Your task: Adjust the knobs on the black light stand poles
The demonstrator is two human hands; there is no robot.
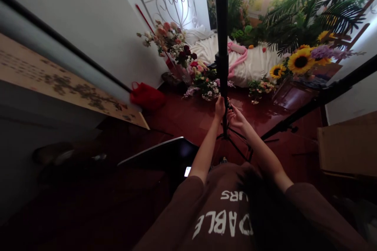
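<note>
A black upright stand pole (222, 39) rises through the middle of the view, its legs (237, 147) spread on the dark red floor. My left hand (220, 107) is closed round the pole's lower part, from its left side. On the right side of the pole, my right hand (235, 117) has its fingers bent together at a small dark knob (229, 106). The fingertips partly hide the knob.
Flower bunches (210, 86) and sunflowers (300, 61) stand before a white-draped bed (256, 62). A second black pole (294, 113) slants at the right, near a cardboard box (349, 145). A red bag (147, 96) and a dark panel (165, 153) lie left.
</note>
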